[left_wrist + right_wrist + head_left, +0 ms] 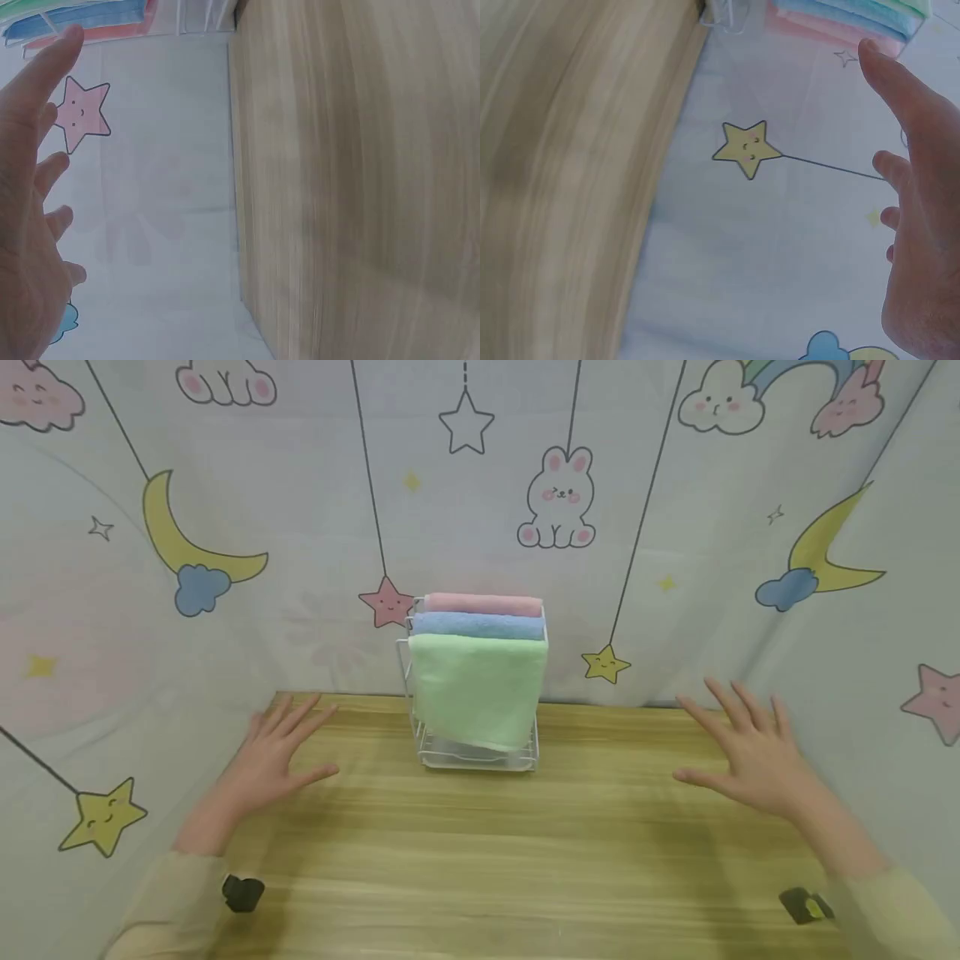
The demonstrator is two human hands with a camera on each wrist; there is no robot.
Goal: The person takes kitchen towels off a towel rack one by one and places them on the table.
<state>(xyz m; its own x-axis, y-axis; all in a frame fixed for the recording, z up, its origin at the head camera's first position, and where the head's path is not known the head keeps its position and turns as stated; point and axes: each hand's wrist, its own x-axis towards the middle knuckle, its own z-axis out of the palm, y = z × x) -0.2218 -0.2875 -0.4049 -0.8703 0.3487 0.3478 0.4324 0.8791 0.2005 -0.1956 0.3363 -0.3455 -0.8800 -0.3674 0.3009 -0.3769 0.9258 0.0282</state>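
Note:
A white wire rack (420,750) stands near the back of the wooden table. Draped over it one behind another are a green towel (480,689) in front, a blue towel (478,625) in the middle and a pink towel (483,604) at the back. My left hand (273,760) is held out left of the rack, fingers spread and holding nothing. On the other side, my right hand (757,760) is spread the same way, apart from the rack. Both wrist views catch the towels at the top edge, beyond the thumbs.
A pale curtain (465,527) printed with stars, moons and rabbits hangs behind the table (487,860) and along both sides. Dark devices (242,893) sit at both wrists, by the sleeves.

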